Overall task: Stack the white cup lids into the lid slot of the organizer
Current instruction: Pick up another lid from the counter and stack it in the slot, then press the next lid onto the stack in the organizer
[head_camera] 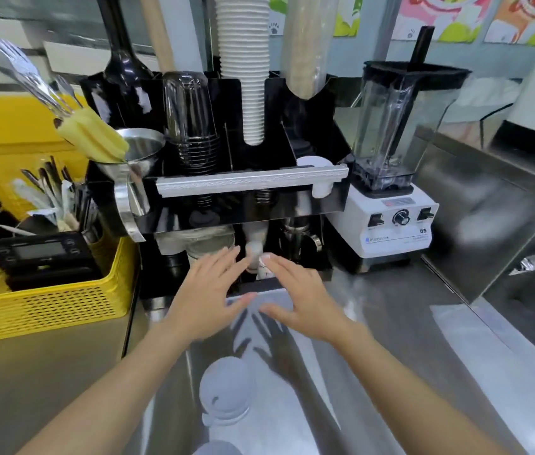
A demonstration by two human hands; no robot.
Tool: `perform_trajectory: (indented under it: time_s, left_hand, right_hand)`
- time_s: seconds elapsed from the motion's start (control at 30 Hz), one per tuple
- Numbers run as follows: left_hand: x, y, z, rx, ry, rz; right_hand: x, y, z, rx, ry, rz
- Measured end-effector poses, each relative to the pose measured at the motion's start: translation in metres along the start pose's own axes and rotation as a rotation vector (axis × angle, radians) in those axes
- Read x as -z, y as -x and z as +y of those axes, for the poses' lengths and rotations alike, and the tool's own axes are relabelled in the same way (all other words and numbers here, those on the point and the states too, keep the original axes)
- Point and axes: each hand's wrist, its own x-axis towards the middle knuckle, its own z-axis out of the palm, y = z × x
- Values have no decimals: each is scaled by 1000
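Both hands reach forward over a steel counter (391, 339) to the base of a black organizer (246, 218). Left hand (208, 297) and right hand (299, 297) are spread flat, fingers apart, gripping nothing, either side of a low middle slot where white lids (254, 254) stand stacked, probably to steady or square them. More lids (225, 397) wait in a stack on the counter nearer the person, likely next to load.

White lids (226, 394) stacked near black organizer (246, 178)
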Motion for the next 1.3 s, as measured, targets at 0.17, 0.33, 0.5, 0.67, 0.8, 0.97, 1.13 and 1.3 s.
perform_trajectory:
  time_s: [0.17, 0.33, 0.5, 0.67, 0.8, 0.97, 1.13, 1.3]
  left_hand:
    - [-23, 67, -15, 156, 81, -289]
    - [-48, 122, -19, 255, 214, -479]
    - [-63, 147, -21, 339, 293, -398]
    - [-49, 132, -13, 313, 409, -277]
    - [-14, 93, 1, 262, 448, -166]
    - [41, 23, 24, 79, 615, -28]
    - [84, -53, 45, -53, 563, 31]
    - [104, -121, 59, -134, 502, 78]
  right_hand:
    - [-55, 35, -22, -118, -9, -394]
    - [-96, 66, -30, -140, 20, -555]
    - [-106, 72, -37, -142, 24, -469]
    - [-89, 63, -33, -140, -8, -364]
    - [-32, 36, -39, -80, -53, -197]
    - [51, 7, -47, -48, -88, 3]
    - [114, -24, -33, -48, -21, 189]
    - [158, -57, -6, -69, 94, 325]
